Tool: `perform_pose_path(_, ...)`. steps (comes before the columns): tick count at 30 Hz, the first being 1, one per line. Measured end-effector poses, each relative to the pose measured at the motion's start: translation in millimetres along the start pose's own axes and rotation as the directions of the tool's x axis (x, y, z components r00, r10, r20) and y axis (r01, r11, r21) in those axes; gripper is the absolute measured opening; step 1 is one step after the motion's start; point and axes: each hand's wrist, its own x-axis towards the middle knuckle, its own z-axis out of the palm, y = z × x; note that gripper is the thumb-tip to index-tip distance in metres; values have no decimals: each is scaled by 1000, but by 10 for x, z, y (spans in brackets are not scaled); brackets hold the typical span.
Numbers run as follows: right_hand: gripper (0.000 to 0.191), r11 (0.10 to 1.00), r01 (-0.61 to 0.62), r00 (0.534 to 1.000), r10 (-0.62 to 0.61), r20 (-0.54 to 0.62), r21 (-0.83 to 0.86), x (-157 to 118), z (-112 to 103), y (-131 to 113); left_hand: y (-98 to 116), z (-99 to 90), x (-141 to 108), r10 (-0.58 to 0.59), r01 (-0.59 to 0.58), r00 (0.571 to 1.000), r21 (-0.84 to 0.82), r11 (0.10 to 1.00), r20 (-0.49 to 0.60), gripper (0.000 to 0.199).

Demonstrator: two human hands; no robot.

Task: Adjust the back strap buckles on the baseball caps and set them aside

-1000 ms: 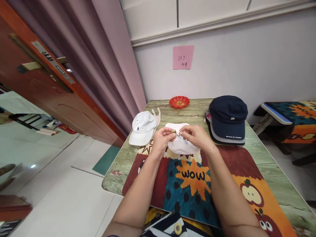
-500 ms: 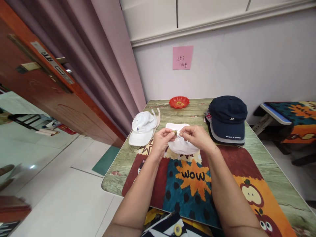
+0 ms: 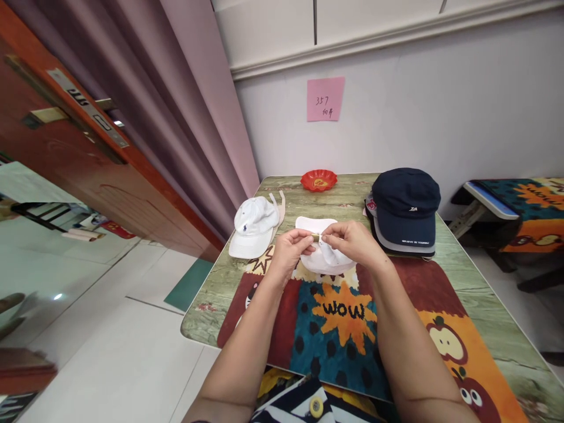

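My left grip [image 3: 288,249] is closed, thumb and fingertips pinching a small brass-coloured clasp [image 3: 316,238]. Just beside it, nearly touching, my right grip [image 3: 352,242] is closed too, its fingertips clamped on a short white strap [image 3: 321,238]. My fingers cover so much that I can't tell for sure whether the strap runs through the clasp.

Both belong to the white cap [image 3: 325,261] between my wrists, which sits around the middle of the table [image 3: 207,317], at the far side of a patterned mat [image 3: 306,343]. Its brim points toward the far edge, and its crown faces me.

By the left edge, toward the far left corner, lies a second white cap [image 3: 253,226] with a dark blue emblem, its brim turned to the near edge and loose strap ends sticking up behind. A red scalloped dish [image 3: 307,181] rests close to the far edge. Toward the far right corner, a navy cap [image 3: 405,200] tops a stack, a grey brim [image 3: 382,236] showing beneath it. The mat reaches the near edge, in front of me.
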Motion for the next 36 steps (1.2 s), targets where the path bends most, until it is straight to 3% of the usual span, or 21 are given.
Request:
perform_pose_path(5,26,998,-13,999,15,-29,66,6,34,-11,-12,-16,17,16,-16,999,-18,1000,-34,37)
perform_pose_path(11,18,994,-18,1000,16,19,110,-21,0,-35,-8,-29,18,14,-15,999,-9,1000,-50,39)
perform_pose_path(18,16,989,20,1000,-17,-22,148,31,142,-50,-24,-11,-1,-9,9,1000,-24,1000,-28,44)
perform_pose_path(25,24,986,-3,999,-6,53,168,-26,-29,50,-35,-105,38,-13,11,998,-34,999,-63,38)
perform_pose_path(33,25,984,38,999,-44,29,173,-9,-42,131,-28,-23,11,-38,40,995,-17,999,88,40)
perform_pose_path(36,26,988,42,998,-49,43,151,2,-14,92,-24,8,0,-49,50,995,-12,999,84,41)
